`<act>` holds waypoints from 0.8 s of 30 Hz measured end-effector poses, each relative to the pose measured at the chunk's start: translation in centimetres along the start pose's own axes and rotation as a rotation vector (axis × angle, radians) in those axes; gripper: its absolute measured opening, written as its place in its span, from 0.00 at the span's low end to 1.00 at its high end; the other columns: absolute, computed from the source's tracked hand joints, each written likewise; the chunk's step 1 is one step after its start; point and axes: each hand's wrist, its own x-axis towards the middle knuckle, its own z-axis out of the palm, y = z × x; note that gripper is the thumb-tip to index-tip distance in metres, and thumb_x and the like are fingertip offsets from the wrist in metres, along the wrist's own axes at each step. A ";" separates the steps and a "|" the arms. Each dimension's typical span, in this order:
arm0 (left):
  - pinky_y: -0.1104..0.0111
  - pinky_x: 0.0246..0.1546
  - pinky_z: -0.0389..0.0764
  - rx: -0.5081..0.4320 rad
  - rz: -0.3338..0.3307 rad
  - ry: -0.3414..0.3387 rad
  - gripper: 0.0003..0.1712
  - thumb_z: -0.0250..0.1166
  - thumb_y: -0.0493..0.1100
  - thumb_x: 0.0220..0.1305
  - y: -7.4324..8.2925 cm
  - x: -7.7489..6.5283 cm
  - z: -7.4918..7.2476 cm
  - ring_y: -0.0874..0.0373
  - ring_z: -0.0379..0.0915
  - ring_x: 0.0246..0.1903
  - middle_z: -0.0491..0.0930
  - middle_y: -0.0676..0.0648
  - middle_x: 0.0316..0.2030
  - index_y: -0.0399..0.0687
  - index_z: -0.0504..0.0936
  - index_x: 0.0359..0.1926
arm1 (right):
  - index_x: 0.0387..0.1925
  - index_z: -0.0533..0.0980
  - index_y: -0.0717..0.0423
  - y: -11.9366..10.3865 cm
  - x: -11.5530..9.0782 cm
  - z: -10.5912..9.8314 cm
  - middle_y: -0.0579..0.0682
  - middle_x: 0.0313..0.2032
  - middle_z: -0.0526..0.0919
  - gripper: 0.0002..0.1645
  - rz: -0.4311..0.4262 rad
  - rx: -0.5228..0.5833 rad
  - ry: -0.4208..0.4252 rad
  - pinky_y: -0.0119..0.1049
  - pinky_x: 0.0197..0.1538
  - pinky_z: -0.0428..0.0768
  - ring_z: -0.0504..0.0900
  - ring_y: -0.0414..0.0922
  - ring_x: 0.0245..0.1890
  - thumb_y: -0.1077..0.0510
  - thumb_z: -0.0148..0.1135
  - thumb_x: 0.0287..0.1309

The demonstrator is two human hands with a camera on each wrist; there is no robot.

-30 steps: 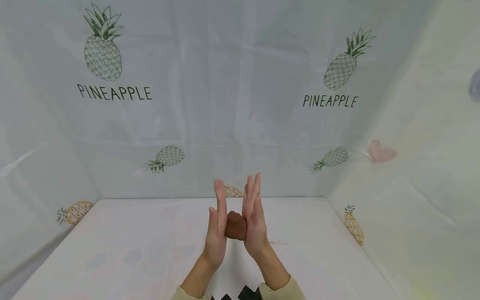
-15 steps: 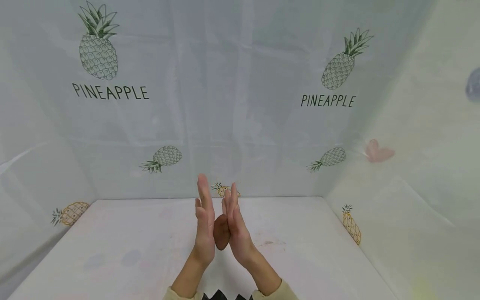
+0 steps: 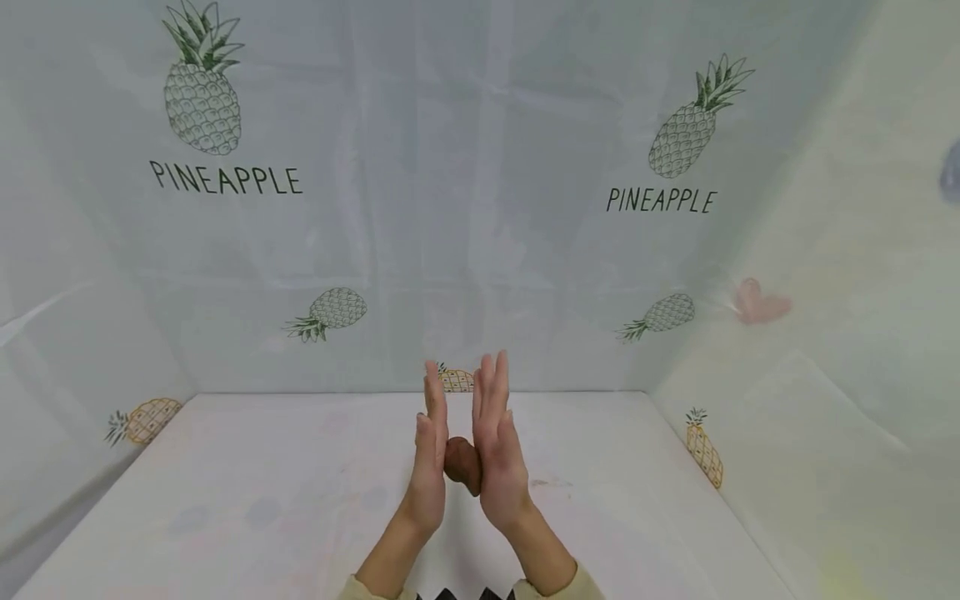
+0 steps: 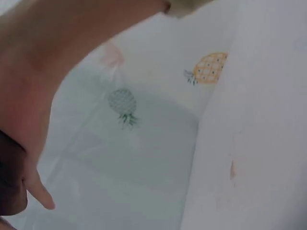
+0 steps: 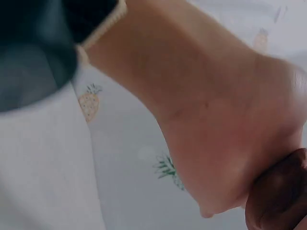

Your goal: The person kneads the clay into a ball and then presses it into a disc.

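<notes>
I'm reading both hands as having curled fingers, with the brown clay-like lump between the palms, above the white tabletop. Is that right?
One thing is off: the left hand and right hand have straight, not curled, fingers, as the head view shows. The brown clay-like lump is between the palms, above the white tabletop.

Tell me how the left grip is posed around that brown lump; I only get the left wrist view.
Observer: The head view shows the left grip upright and flat, on the left side of the brown lump.
Operator: Describe the outline of the brown lump.
Observer: In the head view it is rounded at the top and narrows at its lower end, beside the right grip.
Operator: Read me any lettering on the backdrop.
Observer: The head view shows "PINEAPPLE" printed there twice.
</notes>
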 end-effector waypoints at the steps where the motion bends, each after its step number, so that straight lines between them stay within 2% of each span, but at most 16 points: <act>1: 0.38 0.77 0.25 0.011 0.002 -0.008 0.36 0.12 0.66 0.80 0.0 0.0 0.3 0.70 0.27 0.82 0.17 0.67 0.82 0.74 0.24 0.84 | 0.83 0.21 0.29 0.0 0.1 -0.3 0.39 0.84 0.21 0.36 -0.003 -0.003 0.017 0.64 0.76 0.18 0.19 0.49 0.84 0.39 0.11 0.81; 2: 0.35 0.72 0.13 0.016 0.007 -0.019 0.36 0.13 0.65 0.80 -0.1 0.0 0.5 0.69 0.10 0.80 0.18 0.67 0.82 0.71 0.25 0.84 | 0.83 0.21 0.29 0.1 0.1 -0.6 0.39 0.84 0.21 0.36 -0.002 -0.005 0.033 0.64 0.77 0.18 0.19 0.49 0.83 0.39 0.11 0.81; 4: 0.33 0.72 0.14 0.024 0.025 -0.050 0.36 0.12 0.63 0.80 -0.1 -0.1 1.0 0.65 0.09 0.81 0.18 0.66 0.83 0.68 0.25 0.85 | 0.83 0.21 0.29 0.2 0.2 -1.1 0.39 0.84 0.21 0.36 0.005 -0.016 0.065 0.65 0.77 0.19 0.19 0.49 0.84 0.39 0.11 0.81; 5: 0.37 0.77 0.24 0.029 0.031 -0.068 0.37 0.11 0.64 0.80 0.0 -0.2 1.2 0.64 0.25 0.83 0.18 0.66 0.83 0.67 0.25 0.85 | 0.83 0.22 0.28 0.3 0.3 -1.3 0.39 0.84 0.22 0.36 0.012 -0.017 0.085 0.64 0.77 0.19 0.20 0.48 0.84 0.39 0.11 0.81; 9: 0.36 0.76 0.25 0.017 0.077 -0.120 0.36 0.12 0.61 0.81 0.5 -0.6 2.2 0.66 0.24 0.83 0.18 0.64 0.83 0.66 0.25 0.85 | 0.84 0.24 0.28 0.7 0.3 -2.2 0.38 0.84 0.24 0.36 0.025 -0.020 0.150 0.64 0.79 0.21 0.23 0.46 0.84 0.38 0.13 0.82; 11: 0.35 0.76 0.27 0.011 0.109 -0.130 0.36 0.13 0.61 0.82 0.6 -0.7 2.5 0.65 0.25 0.83 0.18 0.62 0.84 0.65 0.25 0.85 | 0.84 0.23 0.27 1.0 0.4 -2.5 0.38 0.84 0.24 0.36 0.058 0.025 0.144 0.64 0.79 0.22 0.23 0.46 0.84 0.36 0.13 0.81; 12: 0.29 0.70 0.18 0.008 0.128 -0.132 0.36 0.14 0.61 0.82 0.7 -0.8 2.6 0.64 0.08 0.81 0.19 0.62 0.84 0.64 0.25 0.85 | 0.84 0.23 0.27 1.1 0.4 -2.6 0.40 0.84 0.23 0.37 0.079 0.052 0.129 0.65 0.78 0.22 0.22 0.47 0.84 0.35 0.12 0.81; 16: 0.29 0.70 0.18 0.022 0.200 -0.100 0.36 0.15 0.61 0.83 1.0 -1.0 1.9 0.60 0.11 0.82 0.20 0.58 0.85 0.63 0.26 0.86 | 0.83 0.22 0.26 1.6 0.3 -2.3 0.44 0.85 0.22 0.38 0.206 0.148 0.043 0.67 0.79 0.23 0.22 0.52 0.84 0.30 0.09 0.79; 19: 0.31 0.69 0.12 0.044 0.235 -0.041 0.36 0.15 0.61 0.83 1.3 -0.8 1.1 0.60 0.11 0.82 0.20 0.59 0.85 0.63 0.26 0.86 | 0.83 0.22 0.25 1.8 0.0 -1.4 0.45 0.85 0.23 0.38 0.273 0.150 0.001 0.63 0.81 0.27 0.26 0.56 0.85 0.29 0.11 0.79; 21: 0.33 0.68 0.08 0.068 0.251 0.005 0.36 0.15 0.61 0.83 1.4 -0.6 0.5 0.59 0.09 0.82 0.19 0.59 0.85 0.63 0.25 0.85 | 0.83 0.22 0.26 1.9 -0.1 -0.7 0.46 0.85 0.22 0.39 0.301 0.148 -0.020 0.61 0.82 0.29 0.27 0.57 0.85 0.29 0.12 0.80; 24: 0.37 0.68 0.05 0.102 0.235 0.062 0.36 0.16 0.62 0.83 1.4 -0.1 -0.1 0.60 0.05 0.81 0.16 0.60 0.84 0.65 0.23 0.85 | 0.83 0.20 0.27 1.7 -0.2 0.1 0.44 0.84 0.21 0.39 0.312 0.157 -0.047 0.60 0.82 0.31 0.28 0.56 0.85 0.30 0.14 0.81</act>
